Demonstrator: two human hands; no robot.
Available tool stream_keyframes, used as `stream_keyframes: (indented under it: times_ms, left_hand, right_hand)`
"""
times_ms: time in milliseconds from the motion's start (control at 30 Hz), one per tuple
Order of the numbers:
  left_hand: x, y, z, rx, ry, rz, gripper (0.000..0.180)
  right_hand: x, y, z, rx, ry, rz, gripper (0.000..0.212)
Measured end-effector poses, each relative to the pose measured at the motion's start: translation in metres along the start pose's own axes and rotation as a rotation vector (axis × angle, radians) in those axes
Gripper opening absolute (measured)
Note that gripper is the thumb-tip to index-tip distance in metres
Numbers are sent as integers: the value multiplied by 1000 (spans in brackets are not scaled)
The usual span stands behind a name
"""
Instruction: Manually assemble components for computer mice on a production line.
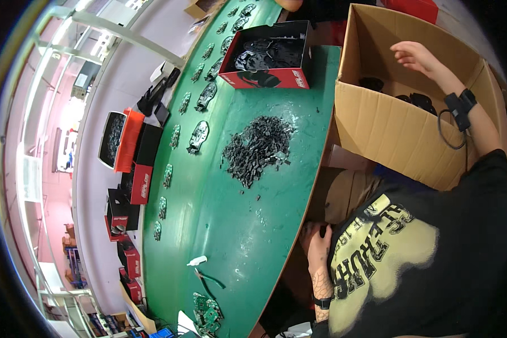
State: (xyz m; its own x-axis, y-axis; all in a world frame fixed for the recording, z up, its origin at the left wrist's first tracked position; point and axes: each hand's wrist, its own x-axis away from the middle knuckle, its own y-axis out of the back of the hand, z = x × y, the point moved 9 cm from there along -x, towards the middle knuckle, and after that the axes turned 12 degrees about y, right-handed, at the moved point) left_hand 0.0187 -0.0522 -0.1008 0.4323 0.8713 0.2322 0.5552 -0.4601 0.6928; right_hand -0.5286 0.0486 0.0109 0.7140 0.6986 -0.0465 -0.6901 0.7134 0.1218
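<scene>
My right hand (416,58) is over a large cardboard box (386,127) at the upper right, its fingers loosely apart and holding nothing. Below it in the box lie a few black parts (419,102), one of them rounded. My left hand (318,241) is low near my lap beside the table edge, its fingers curled around a small black part (323,231) that shows only in part. On the green table (248,219) a heap of small black pieces (259,147) lies spread out, nearest to my left hand.
A red box (267,79) of glossy black shells stands at the table's far end. Rows of black shells (198,137) and green circuit boards (168,176) run along the belt. Pliers (208,280), a white bottle (197,261) and stacked circuit boards (207,312) lie at the bottom. Red-and-black boxes (141,183) line the left edge.
</scene>
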Motion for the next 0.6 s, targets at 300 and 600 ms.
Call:
stream_keyframes:
  times_ms: [300, 600]
  left_hand:
    - [-24, 27, -74, -39, -456, -263, 28]
    - [48, 34, -155, -39, -817, -24, 22]
  right_hand:
    - [47, 134, 52, 18, 212, -365, 27]
    - [445, 467, 67, 1163, 459, -1536, 37]
